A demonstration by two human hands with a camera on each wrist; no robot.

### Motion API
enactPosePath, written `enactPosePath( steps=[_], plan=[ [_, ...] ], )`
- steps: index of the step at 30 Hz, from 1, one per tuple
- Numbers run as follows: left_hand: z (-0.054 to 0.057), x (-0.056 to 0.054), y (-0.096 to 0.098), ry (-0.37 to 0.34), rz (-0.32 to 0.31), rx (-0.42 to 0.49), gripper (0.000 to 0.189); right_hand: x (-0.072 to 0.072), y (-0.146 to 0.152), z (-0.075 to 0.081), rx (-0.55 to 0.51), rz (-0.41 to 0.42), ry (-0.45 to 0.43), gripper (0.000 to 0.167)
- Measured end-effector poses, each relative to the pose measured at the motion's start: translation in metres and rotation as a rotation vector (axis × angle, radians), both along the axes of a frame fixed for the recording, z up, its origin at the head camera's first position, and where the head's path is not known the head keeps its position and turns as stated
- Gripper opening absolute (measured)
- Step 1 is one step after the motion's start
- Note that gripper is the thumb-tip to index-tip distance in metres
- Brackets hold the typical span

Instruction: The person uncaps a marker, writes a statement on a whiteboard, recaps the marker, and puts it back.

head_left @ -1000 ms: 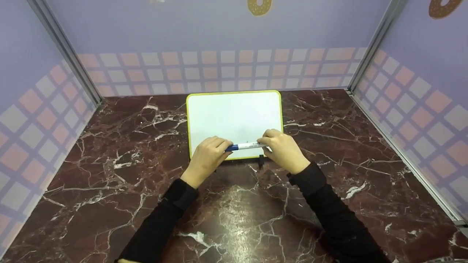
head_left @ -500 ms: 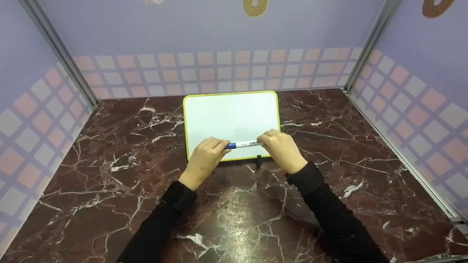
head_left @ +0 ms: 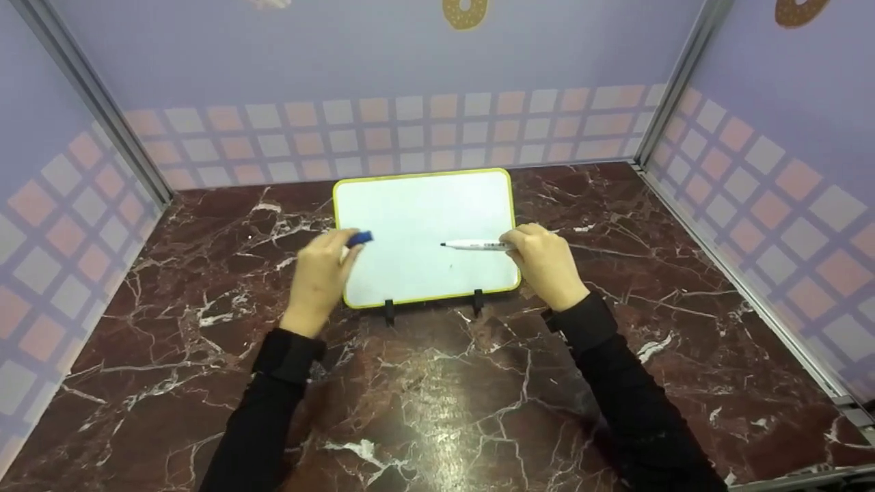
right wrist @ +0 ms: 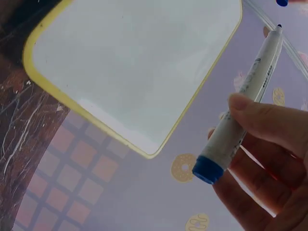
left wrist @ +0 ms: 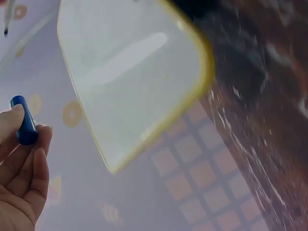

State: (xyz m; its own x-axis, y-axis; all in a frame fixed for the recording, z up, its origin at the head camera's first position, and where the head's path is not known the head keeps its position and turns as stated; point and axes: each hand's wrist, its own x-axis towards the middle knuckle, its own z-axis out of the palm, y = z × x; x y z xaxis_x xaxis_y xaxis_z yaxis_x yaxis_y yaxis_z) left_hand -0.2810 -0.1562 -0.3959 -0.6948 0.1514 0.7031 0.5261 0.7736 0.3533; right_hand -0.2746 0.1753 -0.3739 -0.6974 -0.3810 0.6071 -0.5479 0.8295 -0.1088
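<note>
"So, where does the whiteboard marker (head_left: 472, 244) sit in the grip?"

"In the right hand (head_left: 545, 263), pinched toward the rear of its white barrel (right wrist: 255, 79). The bare dark tip (head_left: 443, 244) points toward the left hand (head_left: 318, 280), and the right wrist view shows the blue tail end (right wrist: 208, 169) poking out past the thumb."

"And the left?"

"It pinches the blue cap (head_left: 362, 238) between thumb and fingers, well apart from the tip."

"What about edges and room?"

"Seen from the head, the cap overlaps the whiteboard (head_left: 410, 205) near its yellow left edge, while the right hand overlaps the right edge. Cap and tip have a wide gap between them. The board stands on 2 black feet (head_left: 389, 312) on the marble tabletop (head_left: 225, 383), near the checked wall (head_left: 383, 61)."

"Anything hard to make out?"

"The barrel's print is too small to read, and fingers cover the tail end in the head view. Each wrist view cuts off the other hand's piece at a top corner. 1 tiny dark spot (head_left: 450, 266) low on the board can't be identified."
</note>
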Motion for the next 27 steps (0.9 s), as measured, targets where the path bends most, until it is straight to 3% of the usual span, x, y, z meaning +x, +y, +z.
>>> enactPosePath(
  steps=[7,14,27],
  plan=[
    [0.006,-0.005,-0.046,-0.078,0.195,0.066,0.025,-0.001,0.006,0.004,-0.026,-0.040,0.001,0.016],
    [-0.009,-0.007,-0.068,-0.211,0.409,-0.075,0.022,-0.002,0.008,0.004,-0.040,-0.046,0.008,0.016],
    [-0.032,-0.008,-0.078,-0.555,0.499,-0.165,0.026,-0.003,0.007,0.003,-0.042,-0.042,0.006,0.015]
  ],
)
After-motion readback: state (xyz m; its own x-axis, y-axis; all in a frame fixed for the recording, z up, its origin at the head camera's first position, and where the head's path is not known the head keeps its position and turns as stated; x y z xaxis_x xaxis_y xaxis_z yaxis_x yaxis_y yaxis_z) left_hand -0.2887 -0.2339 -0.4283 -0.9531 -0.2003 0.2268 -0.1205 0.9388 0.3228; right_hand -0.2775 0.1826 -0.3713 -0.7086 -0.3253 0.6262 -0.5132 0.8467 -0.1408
